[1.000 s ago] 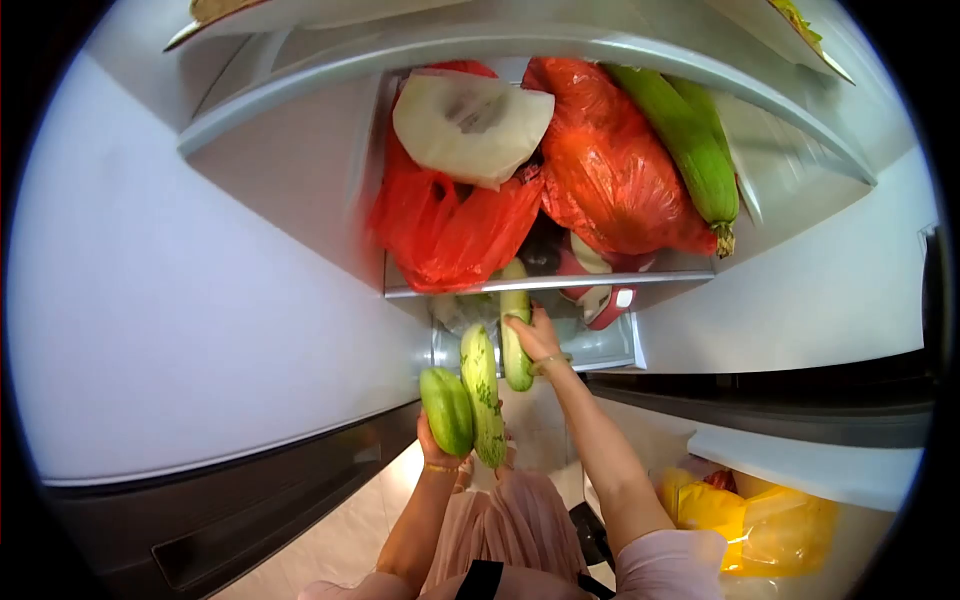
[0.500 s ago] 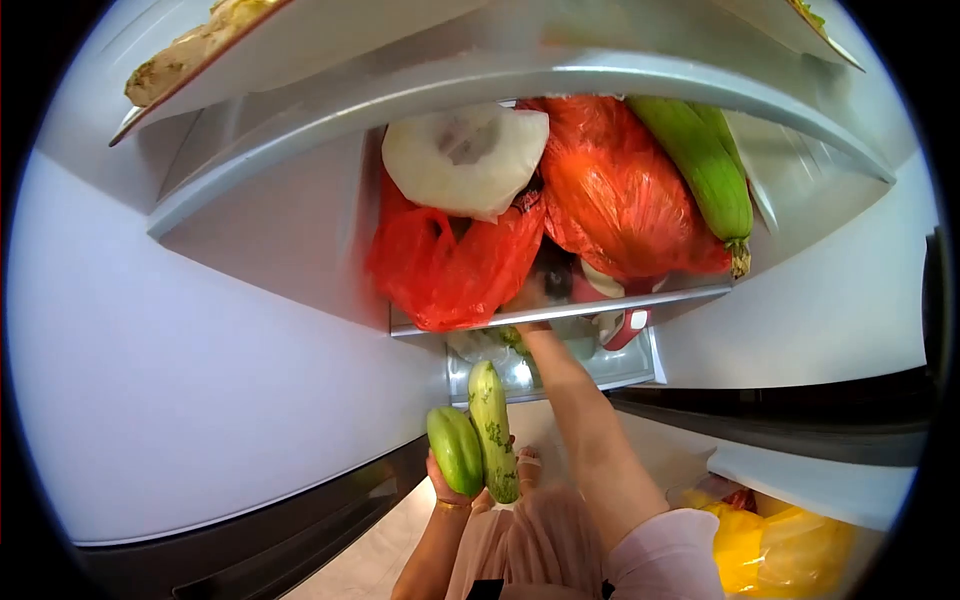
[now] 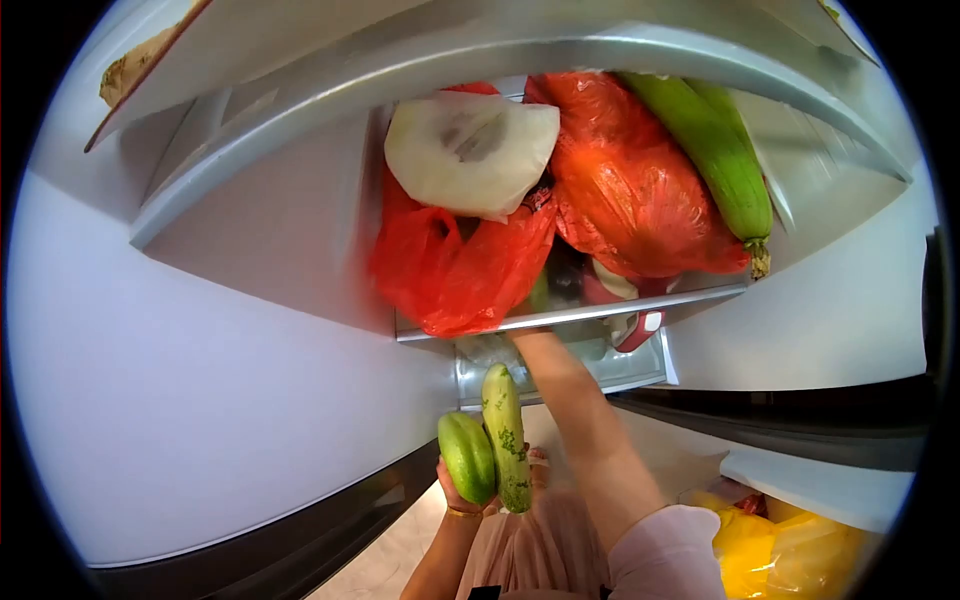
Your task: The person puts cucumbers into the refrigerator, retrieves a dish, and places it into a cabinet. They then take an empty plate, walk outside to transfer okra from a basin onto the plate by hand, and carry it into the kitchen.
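My left hand (image 3: pixel 452 486) is closed around two vegetables, held side by side in front of the open fridge. One is a plump green melon-like vegetable (image 3: pixel 467 458); the other is a longer pale zucchini (image 3: pixel 508 440) with dark green mottling. My right hand (image 3: pixel 532 338) reaches into the drawer (image 3: pixel 625 375) under the shelf's front edge (image 3: pixel 620 306). Its fingers are hidden there, so whether they hold anything does not show. Something green (image 3: pixel 540 293) is faintly visible through the shelf, close to that hand.
On the shelf lie a red plastic bag (image 3: pixel 460 275), a whitish wrapped bundle (image 3: pixel 470 185), a larger filled red bag (image 3: pixel 635 190) and a long green gourd (image 3: pixel 715 160). A red-and-white item (image 3: pixel 638 330) sits at the drawer's right. Yellow bags (image 3: pixel 790 555) are at lower right.
My right hand has gone deeper under the shelf, slightly to the left. The left hand still holds both vegetables. The whole view has shifted slightly.
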`<move>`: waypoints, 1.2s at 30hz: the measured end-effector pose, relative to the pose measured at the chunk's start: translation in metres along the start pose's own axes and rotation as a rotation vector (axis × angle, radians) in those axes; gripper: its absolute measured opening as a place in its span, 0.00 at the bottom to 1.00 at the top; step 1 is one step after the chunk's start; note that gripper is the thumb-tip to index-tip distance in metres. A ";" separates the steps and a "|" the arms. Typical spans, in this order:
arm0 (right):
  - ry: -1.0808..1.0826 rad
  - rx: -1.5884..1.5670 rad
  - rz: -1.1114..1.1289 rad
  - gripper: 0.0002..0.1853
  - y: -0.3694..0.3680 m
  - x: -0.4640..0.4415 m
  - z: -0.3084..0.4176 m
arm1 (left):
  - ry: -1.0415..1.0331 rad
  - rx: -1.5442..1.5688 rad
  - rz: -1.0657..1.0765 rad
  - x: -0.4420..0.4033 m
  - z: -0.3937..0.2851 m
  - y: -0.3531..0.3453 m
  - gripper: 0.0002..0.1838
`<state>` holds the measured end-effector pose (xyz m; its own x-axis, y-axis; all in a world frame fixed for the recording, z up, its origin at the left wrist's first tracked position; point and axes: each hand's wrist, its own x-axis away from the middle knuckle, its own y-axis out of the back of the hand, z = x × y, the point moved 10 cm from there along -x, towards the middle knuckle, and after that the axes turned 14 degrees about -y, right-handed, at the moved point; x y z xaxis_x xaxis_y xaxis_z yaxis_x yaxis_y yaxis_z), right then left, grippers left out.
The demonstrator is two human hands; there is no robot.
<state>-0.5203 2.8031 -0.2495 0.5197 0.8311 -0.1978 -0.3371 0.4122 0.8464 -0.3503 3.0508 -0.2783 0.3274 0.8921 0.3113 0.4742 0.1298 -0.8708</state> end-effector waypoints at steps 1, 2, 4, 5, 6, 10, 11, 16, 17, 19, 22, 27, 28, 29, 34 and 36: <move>-0.004 -0.025 0.011 0.17 -0.002 -0.001 -0.003 | -0.010 0.003 -0.024 0.001 -0.001 0.007 0.45; -0.006 -0.051 0.022 0.17 -0.002 -0.003 -0.007 | -0.019 0.006 -0.048 0.001 -0.001 0.014 0.45; -0.032 -0.155 0.045 0.16 0.002 -0.005 -0.016 | -0.009 0.024 -0.042 0.003 -0.002 -0.001 0.46; -0.047 -0.220 0.058 0.16 0.004 -0.006 -0.021 | 0.010 0.041 -0.014 0.004 -0.002 -0.018 0.46; -0.099 -0.341 0.082 0.16 0.008 -0.009 -0.032 | 0.011 0.047 -0.014 0.003 -0.002 -0.024 0.46; -0.559 -1.187 0.254 0.15 0.012 0.020 -0.094 | 0.055 0.034 0.038 0.007 -0.002 -0.034 0.46; -0.686 -1.453 0.274 0.15 0.018 0.042 -0.108 | 0.050 0.024 0.032 0.007 -0.003 -0.030 0.45; -0.719 -2.035 0.456 0.15 0.081 0.114 -0.118 | 0.053 0.018 -0.101 0.005 0.001 0.045 0.46; -0.732 -2.042 0.465 0.15 0.085 0.122 -0.125 | 0.058 0.013 -0.127 0.006 0.001 0.050 0.46; -0.743 -2.044 0.453 0.15 0.091 0.138 -0.138 | 0.077 0.053 -0.125 0.007 0.004 0.042 0.46; -0.861 -2.133 0.465 0.16 0.076 0.160 -0.152 | 0.083 0.070 -0.110 0.008 0.004 0.027 0.47; -0.914 -2.169 0.485 0.17 0.069 0.180 -0.158 | 0.076 0.105 -0.116 0.017 0.004 0.025 0.47; -0.883 -2.169 0.521 0.18 0.068 0.184 -0.157 | 0.073 0.105 -0.119 0.019 0.002 0.018 0.47; -0.885 -2.168 0.530 0.18 0.068 0.189 -0.160 | 0.091 0.111 -0.077 0.020 0.003 0.006 0.46; -0.934 -2.166 0.471 0.19 0.098 0.219 -0.161 | 0.081 0.090 0.066 0.014 0.000 -0.041 0.43; -0.958 -2.150 0.441 0.19 0.099 0.239 -0.179 | 0.051 0.107 0.101 0.008 -0.002 -0.058 0.41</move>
<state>-0.5698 3.1089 -0.3012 0.0811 0.8655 0.4942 -0.1671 0.5007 -0.8494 -0.3735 3.0492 -0.2247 0.4118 0.8800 0.2368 0.3478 0.0884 -0.9334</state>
